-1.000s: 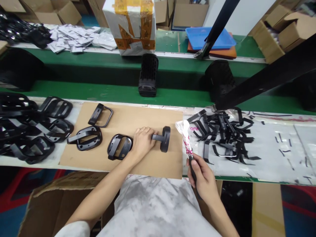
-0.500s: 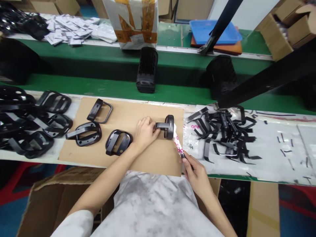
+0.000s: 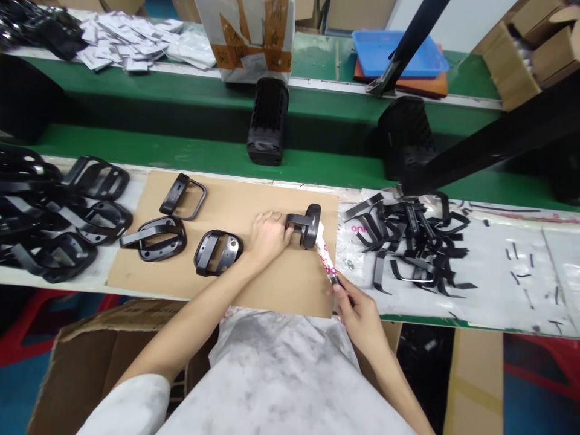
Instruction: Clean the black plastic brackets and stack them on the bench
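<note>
My left hand [image 3: 268, 235] is closed round the bar of a black plastic handle part [image 3: 307, 225] that stands on edge on a sheet of brown cardboard [image 3: 254, 279]. My right hand [image 3: 357, 315] grips a thin tool wrapped in white plastic with pink print [image 3: 325, 255]; its wrapped tip touches the part's lower right side. Two similar black oval parts [image 3: 218, 252] [image 3: 156, 239] and a black bracket with a wire loop [image 3: 182, 196] lie further left on the cardboard.
A heap of black oval parts [image 3: 49, 211] fills the left of the bench. Black plastic trimmings [image 3: 408, 241] lie on a white sheet to the right. Behind, a green conveyor [image 3: 181, 160] carries a black ribbed housing [image 3: 267, 121]. An open cardboard box [image 3: 81, 362] is below left.
My right hand brought the wrapped tool from beside the trimmings down and left against the part. My left hand turned the part a little and shifted it up the cardboard.
</note>
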Demonstrator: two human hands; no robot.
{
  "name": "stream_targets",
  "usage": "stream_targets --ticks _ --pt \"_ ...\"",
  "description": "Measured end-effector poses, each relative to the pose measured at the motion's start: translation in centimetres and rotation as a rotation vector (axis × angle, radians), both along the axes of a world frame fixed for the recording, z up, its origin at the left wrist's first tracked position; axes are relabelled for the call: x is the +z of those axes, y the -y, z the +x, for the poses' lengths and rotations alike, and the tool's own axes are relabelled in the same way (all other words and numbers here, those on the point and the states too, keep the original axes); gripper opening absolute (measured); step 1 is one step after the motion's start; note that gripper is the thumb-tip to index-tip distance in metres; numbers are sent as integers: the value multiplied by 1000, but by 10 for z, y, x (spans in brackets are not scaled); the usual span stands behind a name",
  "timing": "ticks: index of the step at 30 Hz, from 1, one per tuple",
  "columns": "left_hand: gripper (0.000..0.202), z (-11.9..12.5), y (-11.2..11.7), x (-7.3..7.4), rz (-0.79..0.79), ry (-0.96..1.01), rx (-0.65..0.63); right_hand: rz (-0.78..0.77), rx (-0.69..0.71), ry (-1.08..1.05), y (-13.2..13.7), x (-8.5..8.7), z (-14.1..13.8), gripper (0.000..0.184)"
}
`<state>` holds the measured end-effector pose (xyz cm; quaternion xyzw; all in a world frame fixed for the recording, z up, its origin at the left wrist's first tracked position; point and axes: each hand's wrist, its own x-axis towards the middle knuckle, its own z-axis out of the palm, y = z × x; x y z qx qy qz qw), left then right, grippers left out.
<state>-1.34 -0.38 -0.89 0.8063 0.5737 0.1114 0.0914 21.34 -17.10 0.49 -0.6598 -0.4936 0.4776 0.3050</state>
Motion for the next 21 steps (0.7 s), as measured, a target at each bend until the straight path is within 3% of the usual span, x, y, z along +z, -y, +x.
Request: stream_targets --ticks 4,10,12,17,21 --pt "19 1 1 1 -6 24 1 50 -169 -45 11 5 -6 58" --pt "18 2 2 -1 6 53 10 300 -461 -37 19 15 -17 55" --pt "19 2 2 -3 12 52 10 294 -407 34 15 12 -18 53" --pt "20 2 2 -6 34 41 22 132 47 191 -7 8 -8 49" --pt "21 2 3 -7 37 43 31 135 17 210 -9 12 1 51"
